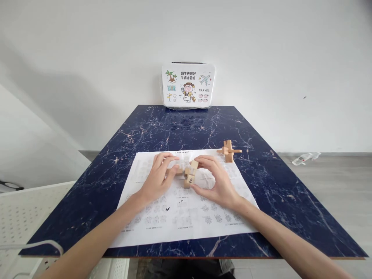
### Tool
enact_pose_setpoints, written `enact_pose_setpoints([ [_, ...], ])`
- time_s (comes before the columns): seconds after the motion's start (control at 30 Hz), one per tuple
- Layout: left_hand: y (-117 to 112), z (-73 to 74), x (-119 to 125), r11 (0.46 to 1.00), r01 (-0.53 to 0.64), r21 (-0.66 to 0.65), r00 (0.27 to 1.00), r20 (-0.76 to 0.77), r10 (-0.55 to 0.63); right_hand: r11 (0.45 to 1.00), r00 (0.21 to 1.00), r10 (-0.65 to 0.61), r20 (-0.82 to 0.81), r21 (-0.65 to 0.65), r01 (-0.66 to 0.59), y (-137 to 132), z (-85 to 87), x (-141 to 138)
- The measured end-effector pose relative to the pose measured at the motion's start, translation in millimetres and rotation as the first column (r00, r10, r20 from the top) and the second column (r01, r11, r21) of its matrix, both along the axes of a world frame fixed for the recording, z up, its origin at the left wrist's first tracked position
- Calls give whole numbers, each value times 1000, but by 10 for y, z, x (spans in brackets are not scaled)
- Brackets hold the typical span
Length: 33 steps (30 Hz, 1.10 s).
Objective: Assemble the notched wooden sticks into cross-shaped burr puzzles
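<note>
My right hand (216, 182) pinches a notched wooden puzzle piece (191, 179) between thumb and fingers; a dark mark like a 3 shows on its near block. Another small wooden block part shows just left of it, and I cannot tell whether it is joined. My left hand (159, 176) is curled, its thumb against a short wooden bar (179, 171) that points toward the right hand's piece. The fingers partly hide this bar. Both hands are over a printed paper sheet (186, 223) with rows of small assembly drawings.
A cross-shaped wooden assembly (229, 152) stands at the sheet's back right corner. Against the wall leans a white cartoon-printed case (188, 86). The table (186, 128) is dark blue marbled. A white perforated surface (26, 217) with a cable is at left; a plastic bottle (305, 158) lies on the floor.
</note>
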<state>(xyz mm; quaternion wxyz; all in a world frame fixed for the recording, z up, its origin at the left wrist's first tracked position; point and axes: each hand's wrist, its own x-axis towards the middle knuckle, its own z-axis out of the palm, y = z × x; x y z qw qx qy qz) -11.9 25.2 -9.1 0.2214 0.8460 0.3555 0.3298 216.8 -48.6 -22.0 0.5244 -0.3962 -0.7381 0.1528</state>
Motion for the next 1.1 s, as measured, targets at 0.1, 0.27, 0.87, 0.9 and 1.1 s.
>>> enact_pose_setpoints([
  [0.1,-79,93,33,962,250,-113,968,64,-244,1000,999,-10,43,18,9,-32,11,-14],
  [0.27,-166,146,104,853,391,-347,921,147,-362,1000,999,22,42,1,-22,-54,30,-45],
  [0.87,-93,173,77,801,242,-547,947,313,-72,988,967,19,254,-156,22,32,-123,-26],
  [0.9,-96,172,80,805,228,-548,952,299,-66,987,974,-5,226,-157,42,28,-108,-25],
  [1.1,-128,164,108,823,184,-538,974,214,-78,975,996,-87,-17,-208,82,37,-15,-6],
])
